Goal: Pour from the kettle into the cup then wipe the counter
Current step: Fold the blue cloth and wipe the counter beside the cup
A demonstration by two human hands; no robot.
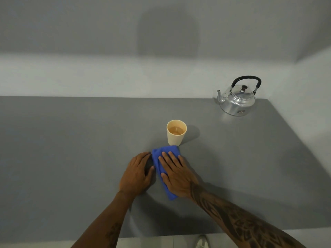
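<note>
A cream cup (176, 134) holding brown liquid stands upright in the middle of the grey counter (71, 149). Right in front of it lies a folded blue cloth (161, 158), its far end almost touching the cup's base. My right hand (176, 176) lies flat on the cloth with fingers spread. My left hand (137, 173) rests on the counter just left of the cloth, fingers curled, thumb near the cloth's edge. A shiny metal kettle (236, 102) with a black handle stands at the far right corner, spout pointing left.
The counter's near edge (161, 236) runs across the bottom, with pale floor and a shoe (202, 242) below it. Grey walls bound the counter at the back and on the right.
</note>
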